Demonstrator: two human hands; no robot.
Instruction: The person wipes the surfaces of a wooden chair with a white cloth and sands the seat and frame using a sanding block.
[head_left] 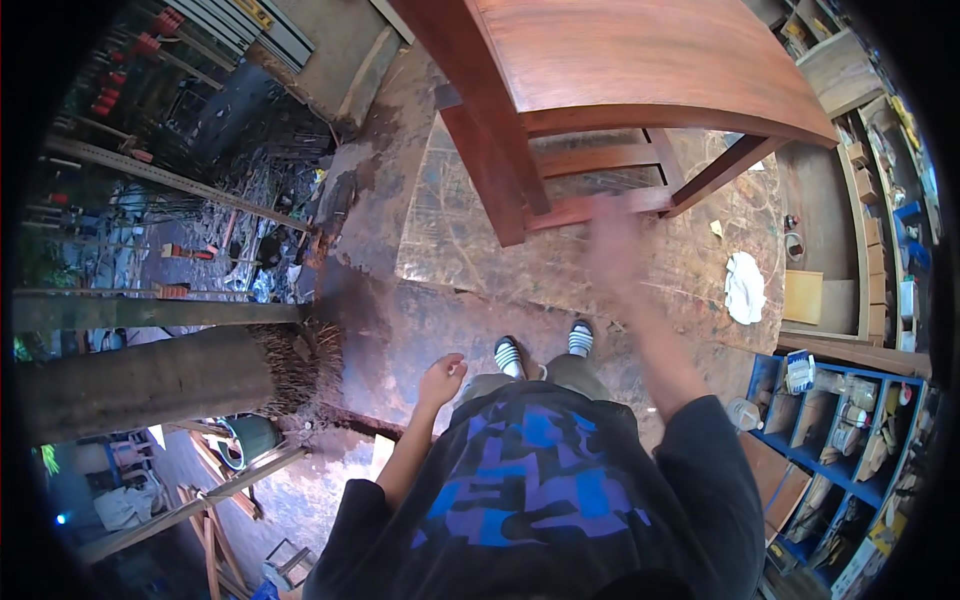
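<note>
A large reddish-brown wooden piece of furniture (640, 55), chair-like with a broad curved panel, legs and crossrails, stands on a worn board (440, 220) ahead of me. My right arm reaches forward, and my right hand (612, 235) is smeared by motion in front of the lower rail (565, 212). Whether it touches the wood cannot be made out, nor can its fingers. My left hand (440, 382) hangs low by my left side, its fingers loosely bent and a little apart, with nothing seen in it.
A white cloth (744, 288) lies on the board to the right. Blue shelving (840, 425) with jars and small parts stands at right. A thick post (150, 385), red-handled clamps (188, 252) and a green bucket (247, 440) are on the left.
</note>
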